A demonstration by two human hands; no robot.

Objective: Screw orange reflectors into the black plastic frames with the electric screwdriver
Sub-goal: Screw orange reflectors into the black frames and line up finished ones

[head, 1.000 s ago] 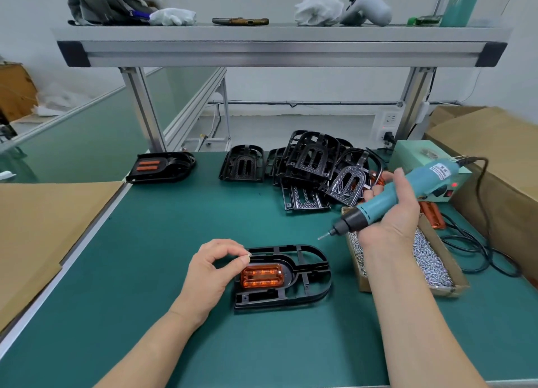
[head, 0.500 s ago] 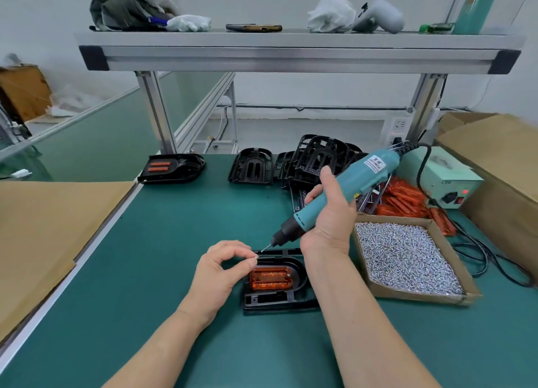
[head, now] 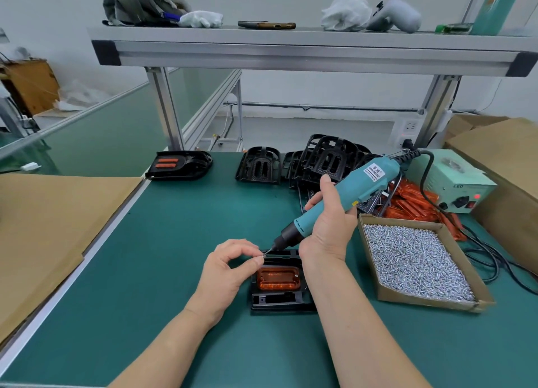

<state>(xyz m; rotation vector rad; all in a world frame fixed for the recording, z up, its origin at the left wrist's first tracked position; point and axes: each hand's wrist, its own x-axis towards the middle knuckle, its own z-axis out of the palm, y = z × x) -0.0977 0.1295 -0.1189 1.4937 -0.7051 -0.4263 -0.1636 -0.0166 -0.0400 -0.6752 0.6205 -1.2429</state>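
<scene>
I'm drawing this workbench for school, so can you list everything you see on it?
black frame: one, black, under the hands
orange reflector: one, orange, inside that frame
electric screwdriver: one, teal, in the right hand
screw: one, silver, at the screwdriver's tip
screw box: one, brown, right, holds silver screws
loose reflectors: pile, orange, behind the box
spare frames: pile, black, far middle
finished frame: one, black with two orange strips, far left
power unit: one, pale green, far right
shelf: one, grey, overhead
left hand: one, pinches the screw
right hand: one, grips the screwdriver
</scene>
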